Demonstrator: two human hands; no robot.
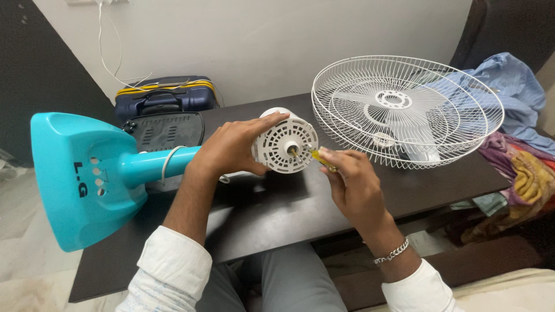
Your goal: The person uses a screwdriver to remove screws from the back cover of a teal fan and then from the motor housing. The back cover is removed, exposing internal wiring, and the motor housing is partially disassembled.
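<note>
Left hand (234,147) is seen in the head view wrapped over the top and near side of the white motor housing (284,143), fingers closed around its round body so that the vented face is turned toward the right hand (352,185). The housing is carried on the teal fan stand (87,179), whose long axis runs leftward from the housing, across the dark table (260,214) and out past its left edge. A short shaft (293,152) projects from the middle of the vented face, and it is pointed at the right hand, which lies just beside it and is the nearer of the two to the shaft tip. A yellow-handled screwdriver (324,160) is pinched between the right thumb and fingertips, its tip held at or very near the shaft; contact cannot be made out. The right wrist is bent upward from the table's near edge. A white wire fan guard (407,110) is laid toward the far right corner.
</note>
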